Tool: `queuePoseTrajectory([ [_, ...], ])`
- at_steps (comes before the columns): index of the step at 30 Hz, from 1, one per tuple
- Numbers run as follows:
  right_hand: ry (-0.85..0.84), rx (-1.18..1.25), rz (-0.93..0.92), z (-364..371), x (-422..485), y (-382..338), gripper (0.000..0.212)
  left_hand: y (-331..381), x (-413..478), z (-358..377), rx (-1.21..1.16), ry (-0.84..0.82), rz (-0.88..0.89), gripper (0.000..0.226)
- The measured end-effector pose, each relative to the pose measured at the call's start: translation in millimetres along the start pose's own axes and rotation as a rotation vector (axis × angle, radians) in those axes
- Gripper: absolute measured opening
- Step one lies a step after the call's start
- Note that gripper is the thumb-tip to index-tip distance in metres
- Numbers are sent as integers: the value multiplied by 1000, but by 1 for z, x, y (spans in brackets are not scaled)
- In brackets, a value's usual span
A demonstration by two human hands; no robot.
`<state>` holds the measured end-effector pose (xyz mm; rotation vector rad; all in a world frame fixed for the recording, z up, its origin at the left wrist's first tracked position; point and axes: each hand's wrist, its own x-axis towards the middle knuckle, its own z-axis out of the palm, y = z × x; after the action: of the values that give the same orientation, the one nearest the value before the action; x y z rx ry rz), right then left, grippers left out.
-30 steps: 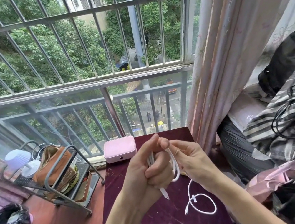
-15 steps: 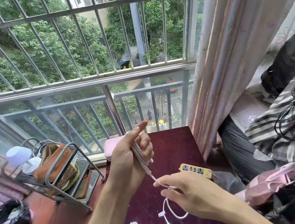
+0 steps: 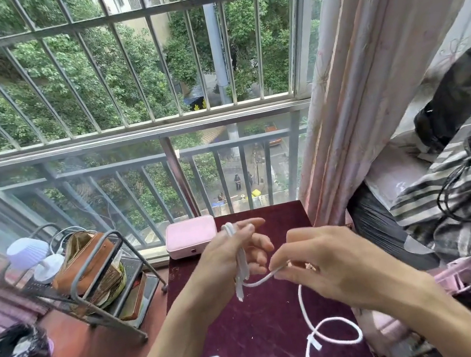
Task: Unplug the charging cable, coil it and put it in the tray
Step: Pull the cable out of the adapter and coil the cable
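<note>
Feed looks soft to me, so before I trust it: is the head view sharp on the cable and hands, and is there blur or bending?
Head view: even daylight, no glare; white cable and both hands sharp enough; lower left floor smeared; window bars bow from the wide lens.

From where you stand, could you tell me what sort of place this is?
Probably a lived-in room at an upper-floor apartment window: barred window overlooking trees and street, pink curtain, small cloth-covered table, clothes heaped beside it.

barred window (image 3: pixel 117 73) | pink curtain (image 3: pixel 364 63) right | maroon table (image 3: pixel 253 331) | metal rack (image 3: pixel 101 294) left | daylight
</note>
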<state>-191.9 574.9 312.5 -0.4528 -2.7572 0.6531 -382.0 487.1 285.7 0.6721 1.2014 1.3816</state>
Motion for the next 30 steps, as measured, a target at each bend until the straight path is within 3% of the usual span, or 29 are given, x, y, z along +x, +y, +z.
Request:
queuePoseTrajectory([
  [4,59,-5,-43,-17,11,0,16,-4,-5,12,233,-168,2,29],
  [7,76,10,-56,-24,19,6,24,-3,-10,24,357,-285,7,43],
  [10,33,93,-45,-26,24,17,28,-5,-11,28,313,-329,-32,57],
  [17,-141,659,-22,-34,35,40,20,-10,-15,28,-16,-540,-234,67],
  [22,-79,886,-23,-12,38,50,22,-5,-21,31,-73,-553,-163,51],
  [24,-47,1040,5,3,35,50,5,-5,-23,31,-82,-558,-134,49],
  [27,54,1135,77,21,30,51,26,-5,-25,32,-97,-560,-94,49],
  [30,149,1139,88,30,29,52,28,-5,-25,32,-108,-552,-69,51],
])
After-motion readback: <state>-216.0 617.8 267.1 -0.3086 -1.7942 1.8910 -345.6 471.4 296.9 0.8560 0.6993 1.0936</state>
